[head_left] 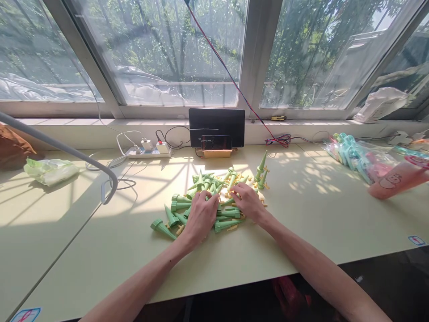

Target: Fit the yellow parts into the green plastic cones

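Observation:
My left hand (203,214) is over the middle of a loose pile of green cone-shaped plastic spikes, its thumb and fingers closed on one green spike that they mostly cover. Just to its right, my right hand (248,202) pinches a small yellow plastic piece at its fingertips. Around both hands lie several green spikes with ribbed wide ends, such as one green spike (162,228) at the near left. Small yellow pieces are scattered among them. Behind my right hand, a few spikes with yellow parts fitted stand upright, including a tall green spike (261,166).
A tablet (217,125) with a phone (216,142) before it stands at the back. A power strip (149,153) and cables lie left of them. A grey curved arm (67,147) crosses the left side. Bagged teal items (350,152) and a pink cup (395,179) are at right.

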Demonstrator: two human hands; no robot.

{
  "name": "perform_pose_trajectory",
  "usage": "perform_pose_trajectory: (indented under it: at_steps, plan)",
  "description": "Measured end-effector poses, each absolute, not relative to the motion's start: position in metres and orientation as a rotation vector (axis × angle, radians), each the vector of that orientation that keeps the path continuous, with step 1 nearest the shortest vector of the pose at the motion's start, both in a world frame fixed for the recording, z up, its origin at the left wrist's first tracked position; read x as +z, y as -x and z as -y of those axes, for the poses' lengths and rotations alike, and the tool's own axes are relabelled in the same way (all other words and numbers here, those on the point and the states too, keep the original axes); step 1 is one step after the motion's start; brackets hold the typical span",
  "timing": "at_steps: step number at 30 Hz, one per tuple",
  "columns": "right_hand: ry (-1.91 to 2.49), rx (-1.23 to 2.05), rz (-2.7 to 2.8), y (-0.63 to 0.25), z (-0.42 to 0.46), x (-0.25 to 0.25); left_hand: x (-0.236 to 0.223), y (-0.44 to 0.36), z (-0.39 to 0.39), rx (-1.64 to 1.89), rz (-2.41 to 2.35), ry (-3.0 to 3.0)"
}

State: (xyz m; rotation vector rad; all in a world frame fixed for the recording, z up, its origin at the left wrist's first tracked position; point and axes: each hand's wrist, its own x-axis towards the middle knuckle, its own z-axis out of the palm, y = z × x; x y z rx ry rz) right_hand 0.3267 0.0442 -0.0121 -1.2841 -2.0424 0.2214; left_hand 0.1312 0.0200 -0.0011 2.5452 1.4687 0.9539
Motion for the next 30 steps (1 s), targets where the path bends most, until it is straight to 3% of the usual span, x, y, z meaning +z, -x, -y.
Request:
perform_pose_trajectory:
  at_steps: [12,30]
  plan:
    - [1.279,0.212,2.172,-0.327,-0.054,-0.004,0.007,-0.135,-0.014,1.203,-1.302,-2.433]
    - [1.530,0.306,2.281,-0.317,-0.058,0.005,0.004,-0.137,-0.014,1.235,-1.266,-2.358]
